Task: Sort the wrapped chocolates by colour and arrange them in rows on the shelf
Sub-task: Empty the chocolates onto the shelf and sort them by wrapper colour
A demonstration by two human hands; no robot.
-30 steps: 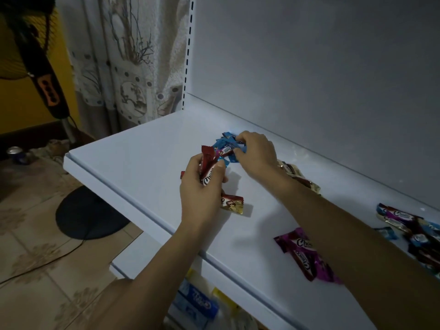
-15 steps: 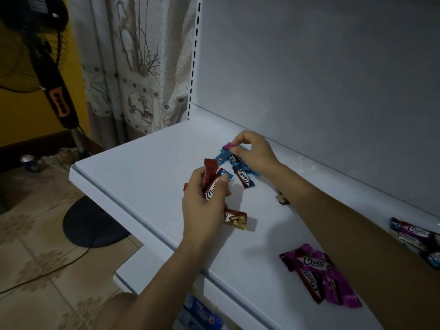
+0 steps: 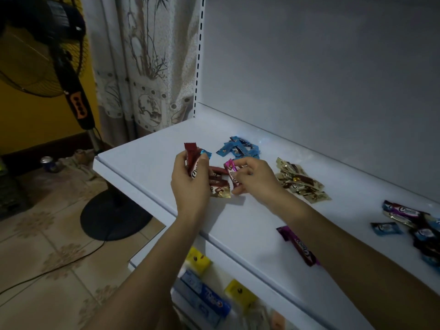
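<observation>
Two hands split the work over the shelf point(image 3: 147, 148): left hand point(image 3: 190, 186) clutches red chocolates point(image 3: 191, 156), perhaps one blue, as stock, while right hand point(image 3: 254, 177) pinches a pink chocolate point(image 3: 231, 171) for placing, near the blue pile point(image 3: 239, 148) and gold pile point(image 3: 300, 182).

On your white shelf point(image 3: 147, 160), blue chocolates point(image 3: 239, 148) lie just beyond your right hand point(image 3: 256, 178), gold chocolates point(image 3: 301, 181) to its right, red chocolates point(image 3: 220, 186) beside your left hand point(image 3: 190, 184), and a mixed heap point(image 3: 416, 225) far right.
</observation>
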